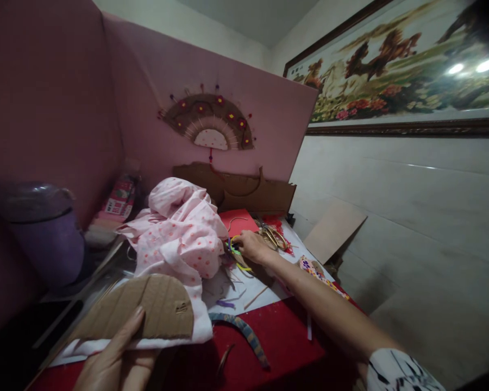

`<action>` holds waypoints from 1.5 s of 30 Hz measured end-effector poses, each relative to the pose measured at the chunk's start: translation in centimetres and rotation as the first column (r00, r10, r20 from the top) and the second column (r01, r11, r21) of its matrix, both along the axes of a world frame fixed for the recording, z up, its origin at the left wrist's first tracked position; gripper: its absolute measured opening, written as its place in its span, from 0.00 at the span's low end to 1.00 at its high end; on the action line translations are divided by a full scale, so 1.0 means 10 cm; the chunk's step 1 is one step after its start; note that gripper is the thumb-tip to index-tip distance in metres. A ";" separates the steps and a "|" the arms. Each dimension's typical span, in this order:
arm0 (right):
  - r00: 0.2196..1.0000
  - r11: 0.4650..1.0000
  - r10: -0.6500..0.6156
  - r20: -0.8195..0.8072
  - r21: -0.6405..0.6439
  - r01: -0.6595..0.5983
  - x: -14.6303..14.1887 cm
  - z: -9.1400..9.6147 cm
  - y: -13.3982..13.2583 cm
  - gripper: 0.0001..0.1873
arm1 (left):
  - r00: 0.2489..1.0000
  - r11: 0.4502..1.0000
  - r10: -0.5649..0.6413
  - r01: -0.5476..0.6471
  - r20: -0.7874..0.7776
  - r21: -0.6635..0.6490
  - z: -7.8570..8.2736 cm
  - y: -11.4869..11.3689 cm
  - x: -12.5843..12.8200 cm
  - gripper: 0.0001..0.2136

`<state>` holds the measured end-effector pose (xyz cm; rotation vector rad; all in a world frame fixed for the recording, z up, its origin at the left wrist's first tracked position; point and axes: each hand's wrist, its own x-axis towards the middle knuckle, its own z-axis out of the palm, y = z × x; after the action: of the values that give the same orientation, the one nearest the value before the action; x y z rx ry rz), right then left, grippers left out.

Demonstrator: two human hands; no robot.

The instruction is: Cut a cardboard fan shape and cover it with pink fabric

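Note:
My left hand point(120, 353) grips a half-round piece of brown cardboard point(158, 304) together with the edge of a pink dotted cloth point(204, 247), its thumb lying on top of the cardboard. The cloth runs under the cardboard and rises in a crumpled heap behind it. Farther off, my right hand point(249, 245) reaches over the table with its fingers closed by a small yellow and green looped item point(234, 244). Whether that item is in the fingers is too small to make out. Gold-handled scissors point(274, 237) lie just to the right of this hand.
Red paper point(239, 220) and thin scraps lie on the white table covering point(264, 298). A patterned curved strip point(244, 334) rests on the red surface point(283, 336). A decorated fan point(212, 122) hangs on the pink panel. At left stands a purple bin point(49, 244); torn cardboard point(269, 195) leans behind.

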<state>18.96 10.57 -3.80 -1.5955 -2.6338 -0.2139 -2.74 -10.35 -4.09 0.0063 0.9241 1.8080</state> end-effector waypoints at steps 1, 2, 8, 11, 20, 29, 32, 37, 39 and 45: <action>1.000 1.000 0.018 0.018 -0.001 -0.018 -0.03 0.01 0.01 0.18 | 1.000 1.000 -0.008 0.008 -0.014 0.006 0.00 0.00 0.00 0.23; 0.999 0.999 0.034 0.038 -0.003 -0.034 -0.05 0.02 0.01 0.17 | 1.000 1.000 -0.014 0.015 -0.026 0.010 -0.01 0.01 0.01 0.23; 0.981 0.996 0.066 0.181 -0.063 -0.056 -0.12 0.19 0.12 0.15 | 1.000 1.000 -0.011 0.011 -0.018 -0.002 0.00 0.03 0.01 0.22; 0.970 0.991 0.046 0.239 -0.130 -0.015 -0.11 0.36 0.18 0.13 | 1.000 1.000 -0.009 0.009 -0.014 -0.005 0.03 0.03 0.02 0.24; 0.989 0.931 -0.066 0.131 -0.349 0.108 0.46 0.85 -0.27 0.13 | 0.999 1.000 0.012 -0.012 -0.041 0.017 0.05 0.03 0.01 0.22; 0.346 0.688 -0.343 -0.873 -0.484 -0.541 0.72 0.25 -1.59 0.15 | 0.997 0.995 0.029 -0.022 -0.074 0.097 0.07 -0.06 0.05 0.18; 0.170 0.505 -0.534 -0.828 -0.473 -0.722 0.45 -0.02 -2.09 0.19 | 0.996 0.991 0.027 -0.015 -0.088 0.134 0.10 -0.09 0.07 0.20; 0.115 0.393 -0.679 -0.725 -0.491 -0.778 -0.04 -0.38 -2.51 0.29 | 0.996 0.991 0.040 -0.029 -0.081 0.132 0.09 -0.17 0.09 0.21; 0.101 0.385 -0.725 -0.681 -0.522 -0.761 -0.21 -0.49 -2.56 0.36 | 0.995 0.993 0.054 -0.044 -0.085 0.113 0.06 -0.20 0.08 0.20; 0.121 0.423 -0.746 -0.655 -0.606 -0.674 -0.52 -0.66 -2.64 0.41 | 0.996 0.996 0.064 -0.060 -0.058 0.064 0.09 -0.25 0.06 0.20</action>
<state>13.81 -15.88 -10.36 -0.9558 -1.1870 2.0238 -2.15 -12.85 -3.22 0.0721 0.9195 1.9025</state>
